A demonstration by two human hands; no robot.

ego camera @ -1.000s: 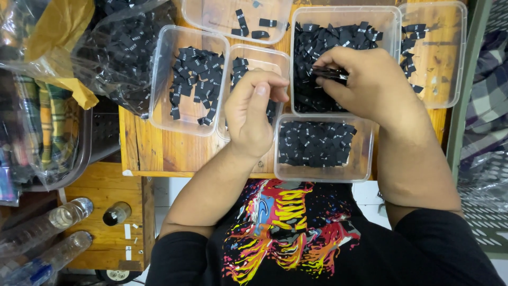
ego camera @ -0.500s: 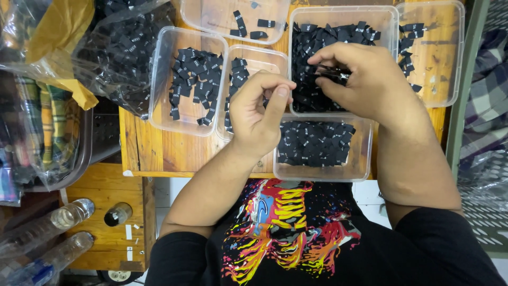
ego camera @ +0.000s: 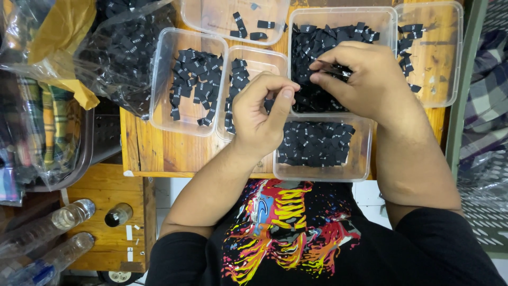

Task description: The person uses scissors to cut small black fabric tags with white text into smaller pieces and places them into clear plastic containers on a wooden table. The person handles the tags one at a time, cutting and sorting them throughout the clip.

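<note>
My right hand (ego camera: 365, 79) is over a clear tray (ego camera: 389, 16) packed with small black fabric labels and pinches a small bunch of labels (ego camera: 332, 69) between thumb and fingers. My left hand (ego camera: 259, 114) hovers just left of it, above the narrow middle tray (ego camera: 254, 55). Its fingers are curled with the thumb pressed to the index finger, and no label shows in the pinch. Directly below both hands sits a near tray (ego camera: 360, 169) filled with a layer of black labels.
Another tray of labels (ego camera: 159, 79) lies at the left, a nearly bare one (ego camera: 211, 24) at the top and one (ego camera: 450, 63) at the right, all on a wooden table (ego camera: 159, 153). A plastic bag of labels (ego camera: 121, 53) and bottles (ego camera: 53, 222) sit left.
My left hand rose off the middle tray and shifted right toward my right hand, its fingers curling in. My right hand stayed over the full tray with its labels.
</note>
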